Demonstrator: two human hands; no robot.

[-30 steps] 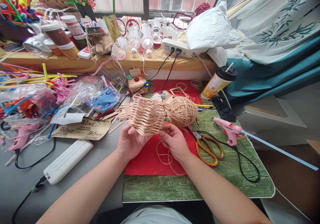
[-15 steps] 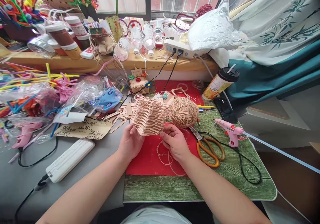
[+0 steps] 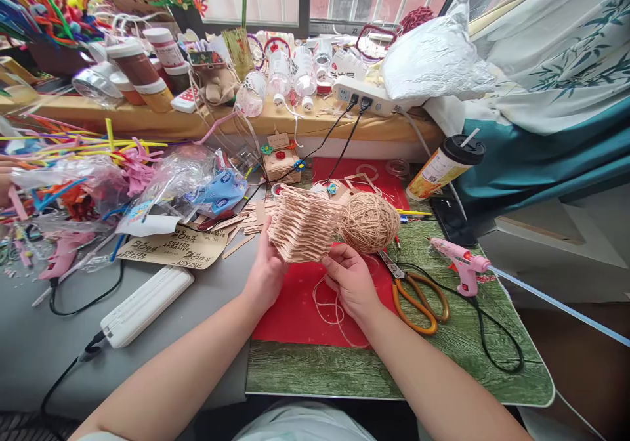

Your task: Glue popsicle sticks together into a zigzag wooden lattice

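Note:
My left hand [image 3: 267, 273] is closed on the left side and underside of a box-like stack of wooden craft sticks [image 3: 302, 224], its thumb running up along the edge. The stack is held above a red sheet [image 3: 295, 316], slightly tilted. At the stack's lower right corner, my right hand [image 3: 347, 277] has its thumb and fingers pinched together. Thin jute twine [image 3: 317, 306] runs to those fingers and hangs in loose loops over the sheet; the exact grip is partly hidden. Just behind the right hand sits a ball of jute twine [image 3: 370, 223].
Orange-handled scissors [image 3: 418, 303] and a pink glue gun [image 3: 462, 267] lie to the right, near a drink cup [image 3: 445, 165]. On the left are a white power strip [image 3: 147, 304], sandpaper [image 3: 172, 247] and bagged pipe cleaners [image 3: 88, 191]. Loose craft sticks [image 3: 239, 221] lie behind.
The whole view has shifted, so things appear a little further right. My left thumb has moved up along the stack's left side. My right hand stays at the lower right corner.

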